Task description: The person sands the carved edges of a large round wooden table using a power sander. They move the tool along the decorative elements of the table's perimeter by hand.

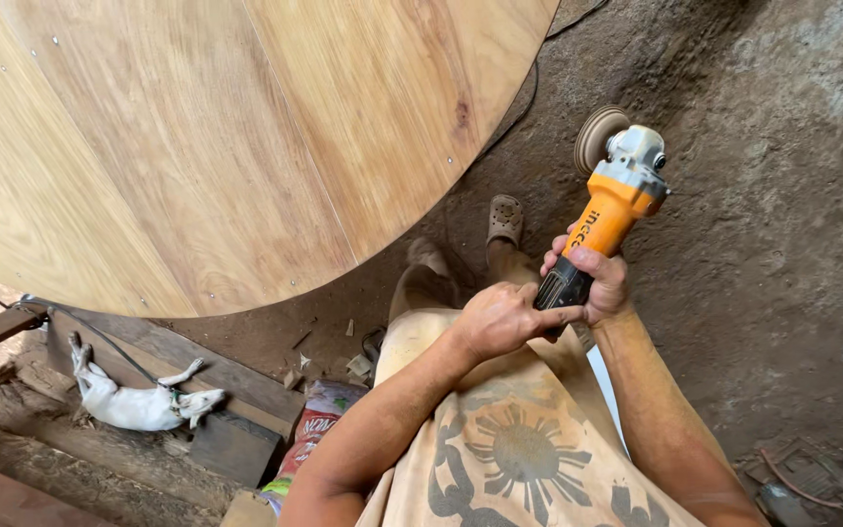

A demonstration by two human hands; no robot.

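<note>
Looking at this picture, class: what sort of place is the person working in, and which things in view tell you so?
Probably a rough woodworking yard or workshop. A large round wooden tabletop stands over a dirt floor, both hands grip an orange angle grinder with a sanding disc, and wood scraps lie about.

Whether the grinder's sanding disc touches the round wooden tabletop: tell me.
Apart. The head view shows the sanding disc raised over bare dirt floor, clear of the tabletop edge.

I'm looking down into a rough woodworking shop: a big round wooden worktop [217,137] of joined boards, a bare dirt floor [753,244] strewn with wood scraps [295,379], old planks [187,366] at near left, and an orange angle grinder [602,220].
</note>
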